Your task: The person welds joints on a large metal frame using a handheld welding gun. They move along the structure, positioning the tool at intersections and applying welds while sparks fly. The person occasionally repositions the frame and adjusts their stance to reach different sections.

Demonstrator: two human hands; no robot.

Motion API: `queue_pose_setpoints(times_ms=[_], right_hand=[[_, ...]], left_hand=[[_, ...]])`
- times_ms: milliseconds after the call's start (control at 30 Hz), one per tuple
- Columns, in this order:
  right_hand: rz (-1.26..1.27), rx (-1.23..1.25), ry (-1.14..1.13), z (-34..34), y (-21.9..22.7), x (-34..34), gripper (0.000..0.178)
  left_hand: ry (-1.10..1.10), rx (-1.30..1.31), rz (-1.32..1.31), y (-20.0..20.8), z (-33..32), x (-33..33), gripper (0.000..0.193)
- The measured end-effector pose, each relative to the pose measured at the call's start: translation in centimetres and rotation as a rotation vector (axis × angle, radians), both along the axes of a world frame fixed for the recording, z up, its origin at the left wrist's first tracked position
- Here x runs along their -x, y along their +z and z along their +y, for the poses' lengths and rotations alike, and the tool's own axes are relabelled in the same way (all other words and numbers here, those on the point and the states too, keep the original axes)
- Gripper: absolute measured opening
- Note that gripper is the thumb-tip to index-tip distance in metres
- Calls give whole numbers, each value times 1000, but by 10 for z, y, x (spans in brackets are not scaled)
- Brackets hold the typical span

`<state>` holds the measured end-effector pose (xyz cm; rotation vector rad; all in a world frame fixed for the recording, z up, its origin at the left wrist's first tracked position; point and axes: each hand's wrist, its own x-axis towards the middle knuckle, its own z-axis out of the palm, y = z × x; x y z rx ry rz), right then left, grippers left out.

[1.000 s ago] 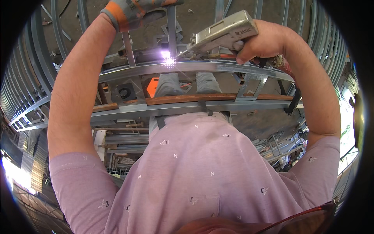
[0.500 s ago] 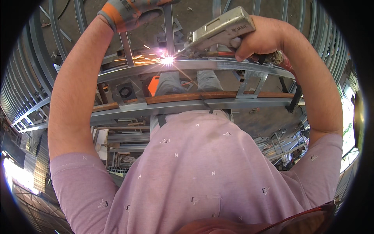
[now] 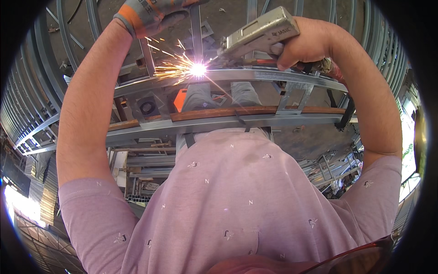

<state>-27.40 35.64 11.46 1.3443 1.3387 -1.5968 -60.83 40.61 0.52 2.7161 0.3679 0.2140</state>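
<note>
My right hand [image 3: 308, 41], bare, is closed around the grip of a scuffed welding gun [image 3: 258, 34]. The tip points left and down at a metal rail [image 3: 237, 76], where a bright welding arc [image 3: 198, 70] burns at the foot of a square-tube upright [image 3: 196, 34]. Orange sparks spray to the left of it. At the top edge my left hand [image 3: 153, 16], in a grey and orange glove, is closed with its fingers at the upper part of that upright. The picture's edge partly cuts off those fingers.
A second rail [image 3: 200, 124] with a rusty bar [image 3: 219, 112] crosses close to my waist. Curved rows of metal tubes [image 3: 43, 55] stand at the left, with more at the right. An orange object [image 3: 179, 98] lies beside my legs. Metal stock [image 3: 146, 162] lies lower left.
The arc has grown brighter, and the sparks now fan out wider and higher to the left. Both hands stay in nearly the same place.
</note>
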Motion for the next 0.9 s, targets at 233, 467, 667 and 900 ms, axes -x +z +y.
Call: queue_pose_setpoints(times_ms=[233,467,667,900], right_hand=[[10,-22,22,0,-1,-5,48],[20,6,-16,1,0,-8,51],[59,-44,18,0,0,-12,59],[57,-22,1,-1,-5,-20,61]], left_hand=[[-4,2,-4,-1,1,-2,56],[-5,1,-7,0,1,-1,55],[-2,0,-7,-1,1,0,55],[-8,-8,-15,-3,4,-2,55]])
